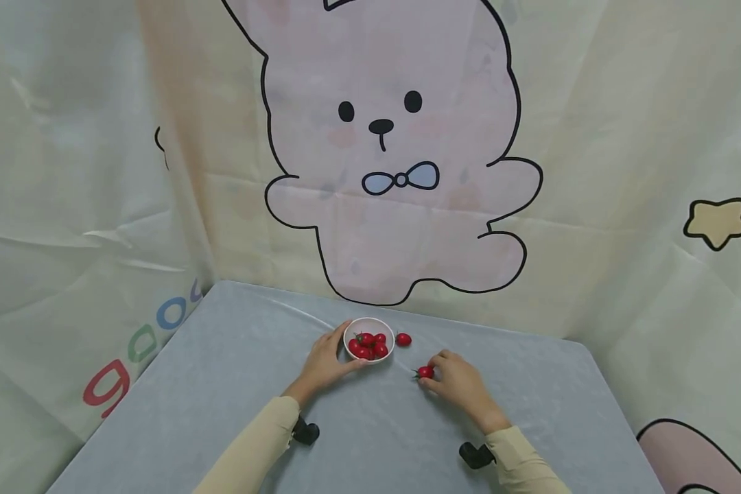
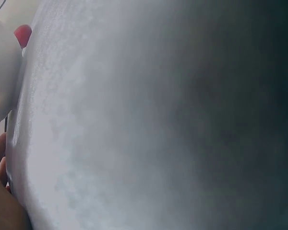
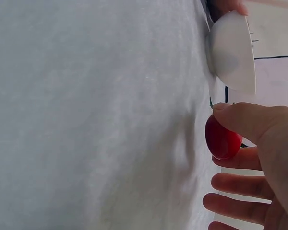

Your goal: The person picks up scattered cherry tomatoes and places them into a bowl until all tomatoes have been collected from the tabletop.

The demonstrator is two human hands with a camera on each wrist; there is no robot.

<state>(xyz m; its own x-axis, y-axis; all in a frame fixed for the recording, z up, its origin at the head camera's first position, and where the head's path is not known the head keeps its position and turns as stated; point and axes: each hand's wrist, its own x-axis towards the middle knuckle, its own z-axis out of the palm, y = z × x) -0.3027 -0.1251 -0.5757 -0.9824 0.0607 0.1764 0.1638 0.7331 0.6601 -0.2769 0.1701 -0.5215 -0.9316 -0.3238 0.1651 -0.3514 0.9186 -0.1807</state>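
Note:
A small white bowl (image 1: 392, 348) with several red cherry tomatoes (image 1: 367, 339) in it stands toward the far side of the table. My left hand (image 1: 322, 365) holds the bowl's left side, thumb at the near rim and fingers round the back. To the right, my right hand (image 1: 460, 385) pinches a single cherry tomato (image 3: 222, 139) between thumb and index finger, its green stem pointing toward the bowl. In the right wrist view the other fingers are spread out. Another loose tomato (image 1: 403, 339) lies just right of the bowl.
A grey-blue cloth (image 1: 383, 439) covers the table. Behind it hangs a pale curtain (image 1: 624, 171) printed with a cartoon bear. Each wrist carries a black camera mount (image 1: 477, 455).

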